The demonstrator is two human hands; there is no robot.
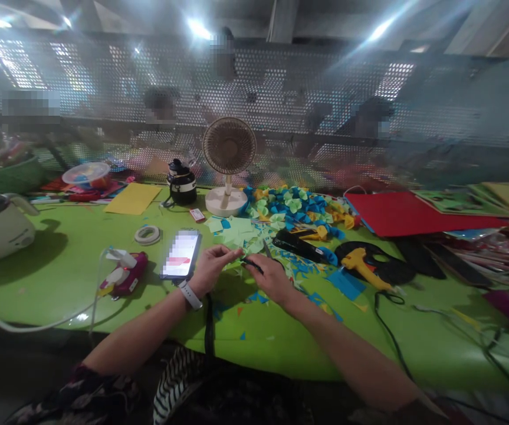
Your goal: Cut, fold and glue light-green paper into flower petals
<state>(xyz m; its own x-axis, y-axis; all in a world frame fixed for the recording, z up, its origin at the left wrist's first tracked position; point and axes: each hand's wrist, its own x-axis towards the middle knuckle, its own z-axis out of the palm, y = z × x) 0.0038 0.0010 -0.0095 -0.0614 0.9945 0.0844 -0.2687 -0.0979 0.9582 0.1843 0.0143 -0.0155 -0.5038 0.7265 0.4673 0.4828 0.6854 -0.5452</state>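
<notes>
My right hand (274, 278) grips a pair of scissors (254, 265); the dark handles show at my fingers and a blade points up past them. Close beside it, the fingertips of my left hand (212, 267) are pinched together on what looks like a small piece of light green paper, mostly hidden by the fingers. Just beyond both hands lies a pile of light green paper pieces (239, 231). Blue, yellow and green scraps are scattered around my right hand. A lit phone (181, 254) lies to the left of my left hand.
Folded paper flowers (296, 203) are heaped behind a black stapler (301, 245). A yellow glue gun (364, 267) lies right, a power strip (125, 274) left. A fan (229, 144) and a black bottle (182, 186) stand at the back. Cables cross the green table (59, 295).
</notes>
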